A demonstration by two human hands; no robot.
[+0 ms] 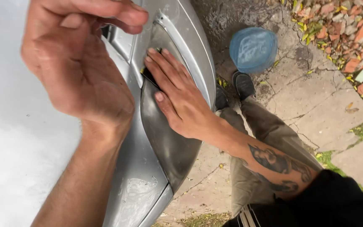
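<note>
Head view, looking down along a silver car [9,126]. The right hand [179,98] is laid flat on the dark headlight lens [169,147], fingers held together and extended toward 11 o'clock, with a small dark pad [151,78] pressed under the fingertips at the upper end of the lens; only a sliver of the pad is seen. The lens lies at frame centre, running from 12 to 6 o'clock between the silver bonnet at 9 o'clock and the silver bumper edge [198,54] at 1 o'clock. The left hand [74,59] is held above the bonnet at 10 o'clock, empty, palm exposed and fingers curled loosely, the fingertips close to the bumper top; it hides part of the bonnet seam. The tattooed right forearm [274,162] crosses from 4 o'clock. At 1 o'clock, well apart from the car, a blue plastic tub [253,48] stands on cracked stone paving [316,105]. Black shoes [242,84] and olive trousers [269,134] are seen just beside the bumper, between car and tub. Fallen leaves and broken brick [345,29] are noted at 2 o'clock. Open paving is seen at 3 o'clock; the lower lens is uncovered.
</note>
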